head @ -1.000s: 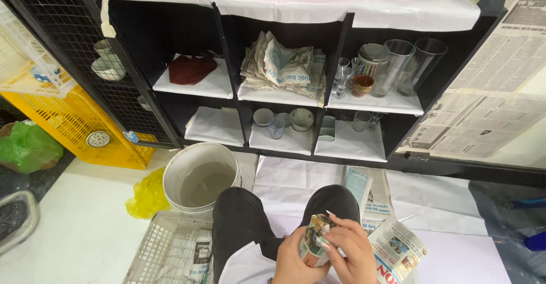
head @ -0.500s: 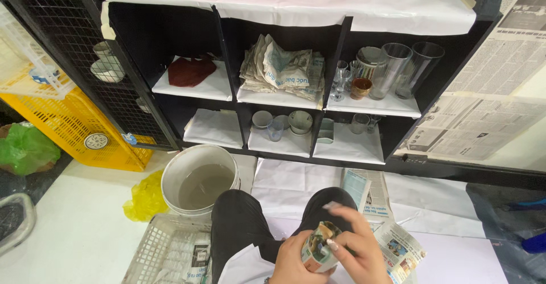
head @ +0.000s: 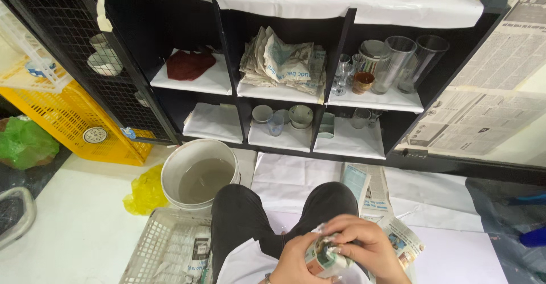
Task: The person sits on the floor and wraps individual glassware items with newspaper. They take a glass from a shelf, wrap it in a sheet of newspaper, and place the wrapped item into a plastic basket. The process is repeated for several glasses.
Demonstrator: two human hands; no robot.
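Below, left hand [head: 296,258] and right hand [head: 364,244] clasp newspaper-wrapped bundle [head: 323,258]; white bucket [head: 196,176] ahead.

A black shelf unit [head: 341,45] holds crumpled newspaper [head: 284,62], tall clear glasses [head: 409,62], a dark red cloth [head: 189,65] and small cups [head: 281,119]. Before it stand a white bucket [head: 200,176], a yellow plastic bag [head: 145,190] and a yellow crate [head: 74,122].

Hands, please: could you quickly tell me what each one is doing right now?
Left hand: closed around the paper-wrapped cup, holding it.
Right hand: closed over the same cup, pressing the paper.
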